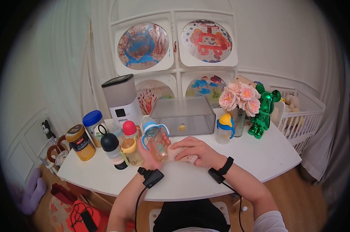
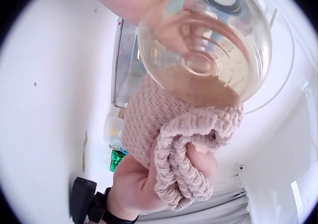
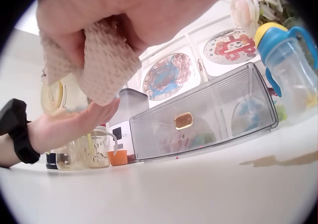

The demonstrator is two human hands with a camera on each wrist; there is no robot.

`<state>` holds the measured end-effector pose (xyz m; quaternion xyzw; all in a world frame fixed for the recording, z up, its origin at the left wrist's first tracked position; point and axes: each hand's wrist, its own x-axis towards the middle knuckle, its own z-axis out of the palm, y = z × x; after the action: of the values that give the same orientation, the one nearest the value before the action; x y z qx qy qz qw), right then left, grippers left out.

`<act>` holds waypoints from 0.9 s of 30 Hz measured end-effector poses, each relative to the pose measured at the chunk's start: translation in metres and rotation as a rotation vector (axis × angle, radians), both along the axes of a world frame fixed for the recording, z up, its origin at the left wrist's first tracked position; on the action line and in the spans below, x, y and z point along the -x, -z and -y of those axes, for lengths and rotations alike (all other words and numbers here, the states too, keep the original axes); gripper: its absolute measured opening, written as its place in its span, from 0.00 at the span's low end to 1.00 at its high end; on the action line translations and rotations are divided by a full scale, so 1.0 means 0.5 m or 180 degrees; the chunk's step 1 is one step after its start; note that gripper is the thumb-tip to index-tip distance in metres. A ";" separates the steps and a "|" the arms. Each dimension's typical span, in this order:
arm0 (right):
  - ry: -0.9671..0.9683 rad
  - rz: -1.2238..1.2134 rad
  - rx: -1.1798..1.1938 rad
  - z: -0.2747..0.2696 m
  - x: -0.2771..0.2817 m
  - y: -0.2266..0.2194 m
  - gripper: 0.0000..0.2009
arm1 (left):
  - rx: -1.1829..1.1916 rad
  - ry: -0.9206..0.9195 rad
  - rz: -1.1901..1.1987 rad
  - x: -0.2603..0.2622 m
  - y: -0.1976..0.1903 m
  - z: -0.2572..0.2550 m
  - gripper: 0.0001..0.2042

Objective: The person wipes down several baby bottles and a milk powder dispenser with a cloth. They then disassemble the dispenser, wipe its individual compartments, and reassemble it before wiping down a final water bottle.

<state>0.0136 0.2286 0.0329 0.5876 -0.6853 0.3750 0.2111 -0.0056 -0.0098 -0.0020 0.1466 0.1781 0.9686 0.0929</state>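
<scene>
the fingers of the left hand [image 1: 148,154] are being wrapped loosely round a clear bottle [image 1: 157,138], opened only as far as its rounded body. by the bent fingers of the right hand [image 1: 202,151], a pink knitted cloth [image 2: 149,114] is being gripped in folds and pressed to the bottle near its base; how the right thumb is being placed cannot be told fully. the bottle is being held tilted above the tabletop [image 1: 198,185], its blue handles [image 1: 144,141] being pointed towards eleven o'clock.

judging by looks, a light, stiff, smooth shell is being handled, likely slippery if damp; whether it is glass or plastic cannot be told. a hold is best being taken round the body, or by a handle, with no hard squeeze being given. the cloth is being judged soft and limp, best being pinched through a thick fold.

from the bottle, a clear drawer box [image 1: 182,120] is being seen at one o'clock, a yellow-topped cup [image 1: 223,134] at three and pink flowers [image 1: 240,96] at two. at nine, a red-topped bottle [image 1: 132,145] and a dark-topped bottle [image 1: 112,149] are being supported by the tabletop.
</scene>
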 end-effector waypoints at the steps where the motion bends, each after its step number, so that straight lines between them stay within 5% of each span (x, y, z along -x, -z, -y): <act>1: -0.0007 0.0169 0.0017 -0.001 0.002 0.002 0.25 | 0.0014 0.0001 -0.0008 0.002 0.002 0.002 0.37; 8: -0.0164 0.2398 -0.0179 -0.025 0.035 0.024 0.23 | 0.0190 -0.0297 -0.0084 -0.015 -0.024 0.000 0.37; 10: 0.0907 0.1723 -0.1393 -0.038 0.035 0.016 0.22 | 0.0384 -0.0475 -0.0013 -0.026 -0.041 -0.002 0.39; 11: 0.0927 0.1723 -0.1388 -0.046 0.041 0.015 0.22 | 0.0711 -0.0618 -0.0273 -0.030 -0.043 -0.005 0.39; 13: 0.0097 0.1990 -0.0498 -0.061 0.054 0.004 0.26 | 0.0955 -0.0773 -0.0534 -0.031 -0.040 -0.013 0.39; 17: -0.0110 0.1920 0.0345 -0.065 0.046 -0.021 0.24 | 0.1463 -0.0970 -0.0691 -0.025 -0.022 -0.020 0.39; 19: 0.0074 0.1428 0.1251 -0.050 0.048 -0.013 0.24 | 0.1767 -0.1019 -0.0735 -0.015 -0.006 -0.025 0.38; 27: 0.1065 -0.0022 0.1614 -0.004 0.019 -0.019 0.27 | 0.2654 -0.0273 -0.1262 0.002 0.025 -0.056 0.34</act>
<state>0.0040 0.2307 0.0423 0.3964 -0.6563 0.4921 0.4122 -0.0068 0.0182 -0.0145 0.2716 0.5727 0.7705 0.0680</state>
